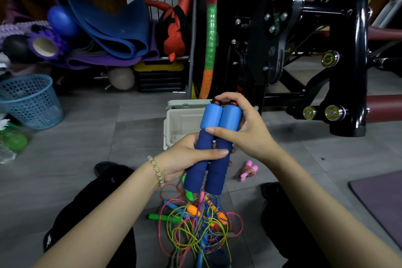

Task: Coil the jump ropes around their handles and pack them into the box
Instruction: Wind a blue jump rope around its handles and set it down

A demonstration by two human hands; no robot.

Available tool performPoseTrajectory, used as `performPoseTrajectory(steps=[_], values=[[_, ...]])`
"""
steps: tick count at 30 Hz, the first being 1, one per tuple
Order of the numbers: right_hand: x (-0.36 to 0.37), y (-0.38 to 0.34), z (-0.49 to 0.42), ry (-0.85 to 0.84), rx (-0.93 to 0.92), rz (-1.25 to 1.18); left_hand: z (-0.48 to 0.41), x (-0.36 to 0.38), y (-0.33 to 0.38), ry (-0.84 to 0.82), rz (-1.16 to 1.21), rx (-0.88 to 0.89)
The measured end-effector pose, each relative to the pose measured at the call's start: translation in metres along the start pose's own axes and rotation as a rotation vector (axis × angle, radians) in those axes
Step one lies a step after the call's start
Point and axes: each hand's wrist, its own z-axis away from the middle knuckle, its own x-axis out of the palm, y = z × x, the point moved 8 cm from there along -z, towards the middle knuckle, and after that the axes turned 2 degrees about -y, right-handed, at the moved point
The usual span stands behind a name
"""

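On the floor (pixel 91 137), between the seated person's legs: a tangle (pixel 200 230) of loose ropes, uncoiled. Above it, two blue handles (pixel 221 117) held side by side, long axis pointing away toward the box (pixel 180 124), which sits just beyond their far ends. The left hand (pixel 185 159) wraps the dark lower grips; the right hand (pixel 245 132) curls over the light upper ends, nearer the box. Box open; the part in view holds no rope. A coiled pink rope (pixel 249 169) lies near it on the floor, unpacked.
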Motion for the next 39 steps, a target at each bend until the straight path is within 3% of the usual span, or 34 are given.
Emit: performPoseTrajectory(steps=[10,14,19,23,29,39], values=[[0.001,-0.003,0.004,-0.040,0.094,-0.064,0.003,0.011,-0.001,-0.107,0.009,-0.053],[0.001,-0.003,0.003,-0.019,0.072,-0.052,0.004,0.009,0.002,-0.046,0.004,0.001],[-0.005,-0.007,-0.001,0.026,0.040,-0.044,0.003,-0.004,-0.002,0.177,0.099,0.066],[-0.001,-0.013,-0.002,-0.010,0.024,-0.008,0.000,0.002,0.001,0.097,0.066,0.097],[0.000,-0.014,0.002,-0.023,0.021,0.039,0.001,0.008,-0.005,0.019,-0.001,-0.010],[-0.003,-0.006,0.001,0.077,0.015,0.009,0.008,-0.001,-0.007,0.095,-0.055,-0.089]])
